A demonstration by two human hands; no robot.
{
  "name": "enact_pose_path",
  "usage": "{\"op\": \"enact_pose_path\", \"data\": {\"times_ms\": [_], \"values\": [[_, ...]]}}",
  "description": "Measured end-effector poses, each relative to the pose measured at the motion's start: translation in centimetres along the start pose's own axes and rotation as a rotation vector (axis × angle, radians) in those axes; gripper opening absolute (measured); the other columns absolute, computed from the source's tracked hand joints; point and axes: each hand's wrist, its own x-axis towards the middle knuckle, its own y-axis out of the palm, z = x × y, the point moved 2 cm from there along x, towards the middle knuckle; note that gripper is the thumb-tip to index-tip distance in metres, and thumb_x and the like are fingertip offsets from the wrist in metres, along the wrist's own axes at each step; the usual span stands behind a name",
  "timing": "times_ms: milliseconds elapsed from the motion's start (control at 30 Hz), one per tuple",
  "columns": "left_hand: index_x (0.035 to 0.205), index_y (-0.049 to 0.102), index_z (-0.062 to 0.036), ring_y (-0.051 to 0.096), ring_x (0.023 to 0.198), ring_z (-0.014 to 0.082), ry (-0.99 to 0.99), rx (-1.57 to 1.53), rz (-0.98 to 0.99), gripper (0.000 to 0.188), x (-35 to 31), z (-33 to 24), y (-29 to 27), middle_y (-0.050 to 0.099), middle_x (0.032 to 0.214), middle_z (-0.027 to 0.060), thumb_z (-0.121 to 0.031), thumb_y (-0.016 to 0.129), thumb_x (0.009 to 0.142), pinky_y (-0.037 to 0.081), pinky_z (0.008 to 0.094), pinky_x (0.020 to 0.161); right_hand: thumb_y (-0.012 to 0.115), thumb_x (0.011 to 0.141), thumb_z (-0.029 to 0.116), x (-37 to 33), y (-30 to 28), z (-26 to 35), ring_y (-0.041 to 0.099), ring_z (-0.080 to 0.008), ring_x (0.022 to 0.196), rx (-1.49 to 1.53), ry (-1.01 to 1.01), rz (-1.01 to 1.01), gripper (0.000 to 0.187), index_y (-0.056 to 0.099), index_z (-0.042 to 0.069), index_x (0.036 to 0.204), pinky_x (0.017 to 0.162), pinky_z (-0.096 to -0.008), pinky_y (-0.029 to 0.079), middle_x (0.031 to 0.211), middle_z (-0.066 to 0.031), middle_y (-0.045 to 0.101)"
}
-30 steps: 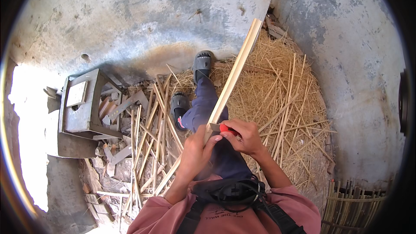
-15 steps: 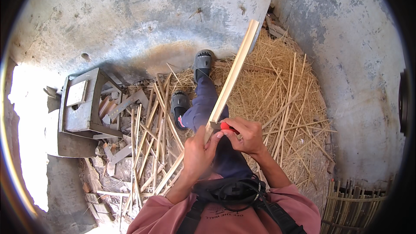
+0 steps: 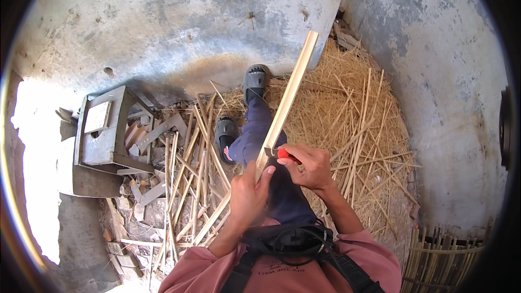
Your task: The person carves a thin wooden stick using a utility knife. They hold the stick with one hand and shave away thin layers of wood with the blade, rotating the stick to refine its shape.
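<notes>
A long pale split bamboo strip [image 3: 289,97] with a hollowed inner face slants up and away in front of me. My left hand [image 3: 248,192] is wrapped round its lower part, thumb along the right side. In my right hand [image 3: 310,168] is a small red-handled knife [image 3: 284,155], pinched between thumb and fingers. Its short metal blade meets the strip's right edge just above my left thumb; the exact contact is too small to make out. The strip's lower end passes under my left hand, over my thigh.
Many thin strips [image 3: 195,173] lie left of my legs, and more lie on straw and shavings [image 3: 363,130] to the right. An old wooden box frame [image 3: 111,130] stands at left with scraps. A slatted bamboo basket [image 3: 442,260] is at lower right. Concrete walls [image 3: 179,27] enclose the space.
The strip has shifted slightly down and left. My right hand with the knife has moved a little away from my left thumb, leaving a small gap between the hands.
</notes>
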Motion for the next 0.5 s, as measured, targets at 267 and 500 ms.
{"op": "enact_pose_path", "data": {"times_ms": [267, 500], "values": [[0.094, 0.060, 0.0017, 0.064, 0.062, 0.0514, 0.019, 0.012, -0.018, 0.039, -0.22, 0.61, -0.20, 0.061, 0.061, 0.0264, -0.035, 0.068, 0.106, 0.046, 0.0546, 0.055, 0.083, 0.090, 0.029, 0.41, -0.12, -0.03, 0.065, -0.0235, 0.055, -0.049, -0.045, 0.034, 0.022, 0.079, 0.011, 0.102, 0.049, -0.0353, 0.050, 0.076, -0.0032, 0.070], [0.092, 0.059, 0.0011, 0.062, 0.061, 0.0536, 0.005, 0.002, -0.014, 0.039, -0.37, 0.94, -0.40, 0.060, 0.061, 0.0288, -0.034, 0.067, 0.107, 0.045, 0.0561, 0.054, 0.083, 0.090, 0.031, 0.93, 0.01, 0.11, 0.066, -0.0222, 0.055, -0.046, -0.062, -0.014, 0.022, 0.079, 0.012, 0.102, 0.048, -0.0344, 0.049, 0.074, -0.0025, 0.069]]}}
